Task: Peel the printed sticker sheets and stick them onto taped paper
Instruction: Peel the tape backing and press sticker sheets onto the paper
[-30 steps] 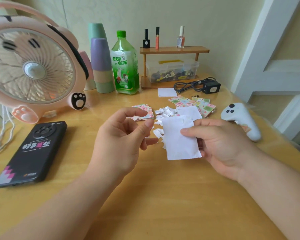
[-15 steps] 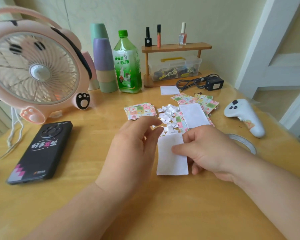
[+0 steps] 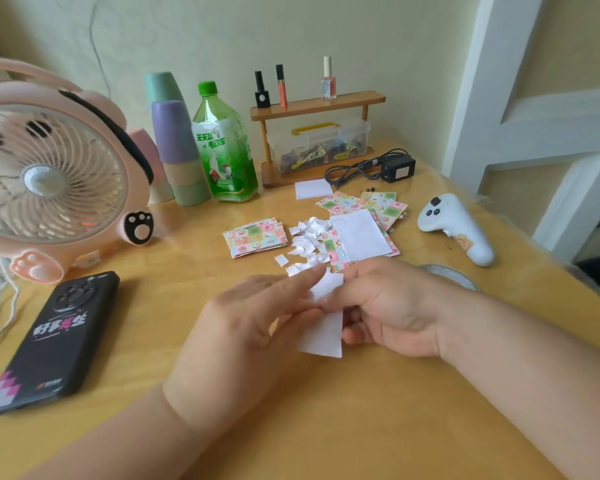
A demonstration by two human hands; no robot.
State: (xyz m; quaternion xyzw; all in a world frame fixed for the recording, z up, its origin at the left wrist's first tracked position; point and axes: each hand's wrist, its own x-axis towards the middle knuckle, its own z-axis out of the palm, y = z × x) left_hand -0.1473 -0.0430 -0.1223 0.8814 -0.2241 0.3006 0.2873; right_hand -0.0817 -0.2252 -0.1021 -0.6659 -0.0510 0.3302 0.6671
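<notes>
Wooden tabletop point(image 3: 361, 427) lies under both hands. The small white rectangular paper sheet point(image 3: 324, 337), held up a second ago by the right hand point(image 3: 392, 310) alone, now sits low between the hands. The left hand point(image 3: 243, 327) has closed in, its straight fingers touching the sheet's upper edge, so peeling looks about to begin. The right hand pinches the sheet. The stack of colourful printed sticker sheets point(image 3: 257, 237) lies beyond the left fingertips.

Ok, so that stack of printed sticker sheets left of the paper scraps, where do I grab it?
Probably its left edge, coming from the left. The stack of sticker sheets lies flat on the table, slightly fanned, so that edge can be lifted and pinched. The paper scraps lie close by its right side, while its left side borders bare table.
</notes>
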